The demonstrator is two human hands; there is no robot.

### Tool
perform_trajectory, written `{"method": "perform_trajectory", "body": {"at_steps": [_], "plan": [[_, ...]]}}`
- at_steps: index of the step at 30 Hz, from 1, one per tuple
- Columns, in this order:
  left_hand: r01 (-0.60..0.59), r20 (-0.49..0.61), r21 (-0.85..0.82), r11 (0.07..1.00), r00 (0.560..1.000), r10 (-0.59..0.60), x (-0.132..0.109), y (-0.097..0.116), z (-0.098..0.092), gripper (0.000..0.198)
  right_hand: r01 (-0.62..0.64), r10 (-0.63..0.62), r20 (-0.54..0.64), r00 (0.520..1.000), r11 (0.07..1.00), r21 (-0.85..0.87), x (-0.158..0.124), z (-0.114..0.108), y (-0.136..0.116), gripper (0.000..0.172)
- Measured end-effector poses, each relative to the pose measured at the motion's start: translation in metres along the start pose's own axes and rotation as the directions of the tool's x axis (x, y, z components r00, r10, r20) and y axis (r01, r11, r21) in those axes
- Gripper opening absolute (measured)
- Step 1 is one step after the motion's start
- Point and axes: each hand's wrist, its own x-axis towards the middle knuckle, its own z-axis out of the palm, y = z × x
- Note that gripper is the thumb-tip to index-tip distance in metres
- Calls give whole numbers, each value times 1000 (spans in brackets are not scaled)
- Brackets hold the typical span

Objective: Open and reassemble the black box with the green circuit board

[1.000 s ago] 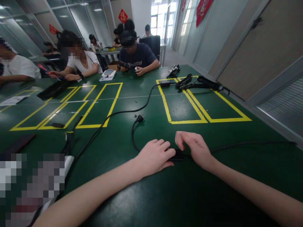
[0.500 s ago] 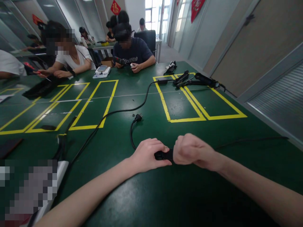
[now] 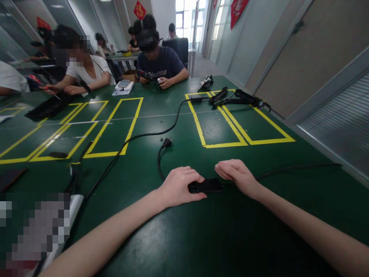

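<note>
A black power adapter (image 3: 206, 186) lies flat on the green table (image 3: 184, 238) in front of me. My left hand (image 3: 177, 187) is closed round its left end, thumb underneath and fingers over the top. My right hand (image 3: 238, 175) rests just past the adapter's right end, fingers stretched out leftward and holding nothing. A black cable loops from the adapter up to a plug (image 3: 167, 143). A second thin cable (image 3: 294, 167) runs off to the right from under my right hand.
Yellow tape rectangles (image 3: 225, 145) mark the table. A long black cable (image 3: 150, 135) crosses to more black adapters and leads (image 3: 230, 98) at the far right. Several people sit working at the far side. A white power strip (image 3: 75, 202) lies near left.
Half a second ago my right hand was a fist on the adapter's right end. It has since let go and opened. The adapter now lies flat, still held by my left hand.
</note>
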Motion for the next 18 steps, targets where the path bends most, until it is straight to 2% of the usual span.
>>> {"method": "perform_trajectory", "body": {"at_steps": [2,3,5,6,7,9,12,18], "plan": [[-33,13,64,997,999,32,0,-1,2,30,45,-57,-59,997,981,-189,-8,-10,1,44],[-52,20,100,994,999,50,-1,-1,2,28,94,-110,-32,993,942,-321,-12,-13,1,33],[-90,32,166,982,996,86,-1,-1,3,25,213,-199,86,976,804,-555,-21,-15,1,9],[-105,35,191,976,994,101,-2,-1,4,24,262,-224,142,964,737,-623,-24,-14,2,7],[-119,37,211,970,993,114,-2,-1,4,25,294,-236,178,955,695,-656,-27,-13,4,14],[-148,39,239,960,989,142,-3,0,4,25,320,-247,206,947,660,-680,-30,-10,7,24],[-166,37,275,947,986,163,-4,1,5,24,320,-230,222,947,657,-683,-29,-5,11,23],[-114,27,318,941,993,111,-2,7,8,24,193,-130,144,981,673,-714,-24,3,16,25]]}}
